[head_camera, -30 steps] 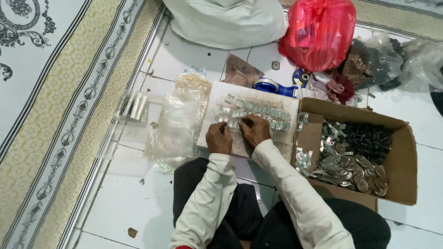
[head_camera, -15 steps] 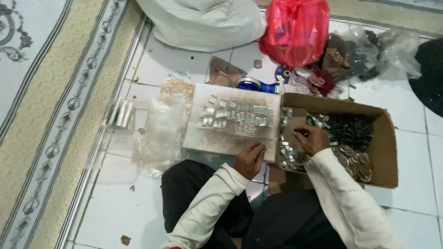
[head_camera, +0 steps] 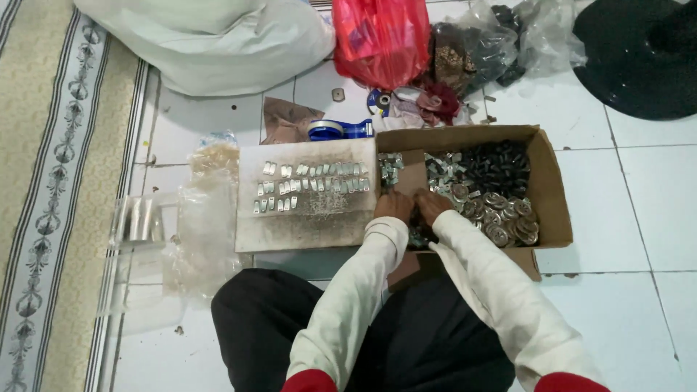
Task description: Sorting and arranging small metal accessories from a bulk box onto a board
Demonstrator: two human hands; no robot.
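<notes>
The cardboard box [head_camera: 546, 190] is brown, with silver metal pieces [head_camera: 443, 170] and black parts [head_camera: 501, 161] inside. The board [head_camera: 305, 221] is pale grey. One plastic bag [head_camera: 381, 36] is red. The carpet [head_camera: 51, 181] is beige with a dark ornament pattern. The sleeves [head_camera: 348, 305] are white with red cuffs.

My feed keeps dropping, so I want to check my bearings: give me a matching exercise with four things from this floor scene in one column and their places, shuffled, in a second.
Things:
1. red plastic bag
2. rows of small silvery metal clips
3. blue tape dispenser
4. both hands

Places:
A. inside the open brown cardboard box, among loose metal parts
B. on the flat grey board left of the box
C. on the tile just beyond the board's far edge
D. at the top, beside the big white sack

Pairs: 1-D, 2-B, 3-C, 4-A
</notes>
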